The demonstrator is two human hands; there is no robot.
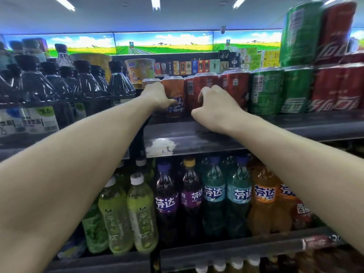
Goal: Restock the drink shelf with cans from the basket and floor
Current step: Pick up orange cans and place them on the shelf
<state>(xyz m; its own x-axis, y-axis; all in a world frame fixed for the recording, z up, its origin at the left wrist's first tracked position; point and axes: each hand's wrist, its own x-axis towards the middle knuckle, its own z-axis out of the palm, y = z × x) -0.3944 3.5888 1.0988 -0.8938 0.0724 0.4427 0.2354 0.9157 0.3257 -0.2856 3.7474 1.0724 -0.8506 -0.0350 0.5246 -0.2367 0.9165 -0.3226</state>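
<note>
Cans fill most of the shelf [197,134]; left hand [157,95] grips an orange can [174,89], right hand [216,107] a red can [204,83]; basket unseen.

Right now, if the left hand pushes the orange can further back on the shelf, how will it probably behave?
The orange can stands upright on the flat shelf, so it should probably slide rather than roll. It looks tall and narrow, so a high push may tip it. The left hand grips it low, and red cans stand close beside it, which likely limits tipping sideways.
</note>
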